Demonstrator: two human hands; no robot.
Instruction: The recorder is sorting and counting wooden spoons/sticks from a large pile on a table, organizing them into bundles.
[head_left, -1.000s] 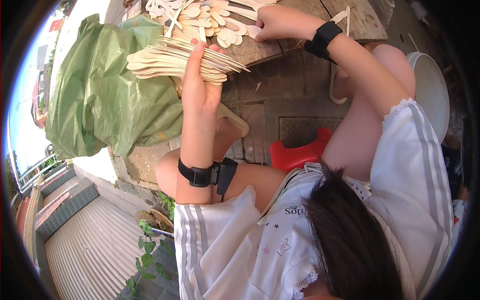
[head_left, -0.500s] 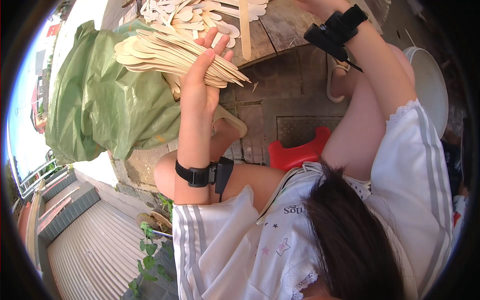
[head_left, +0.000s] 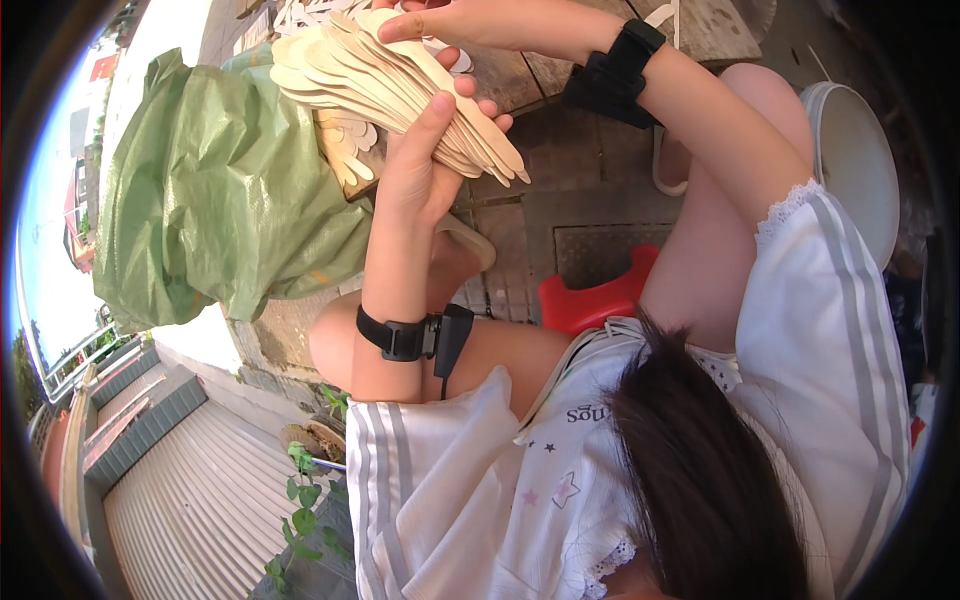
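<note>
My left hand (head_left: 425,170) is raised in front of me and grips a thick fanned bundle of flat wooden spoons (head_left: 390,85), thumb on the near side and fingertips showing past the far side. My right hand (head_left: 455,20) reaches across from the right at the top edge. Its fingers lie on the topmost spoon of the bundle and pinch it. Both wrists carry black bands. More loose wooden spoons (head_left: 300,15) lie on the wooden table (head_left: 520,75) behind the bundle, mostly hidden by it.
A large green woven sack (head_left: 210,190) leans at the left of the table. A red stool (head_left: 595,295) is under my legs on a paved floor. A white round basin (head_left: 860,170) stands at the right. Steps and small plants are lower left.
My right hand left the table, rose out of view, and now comes down onto the top of the bundle. My left hand has lifted the bundle up and closer.
</note>
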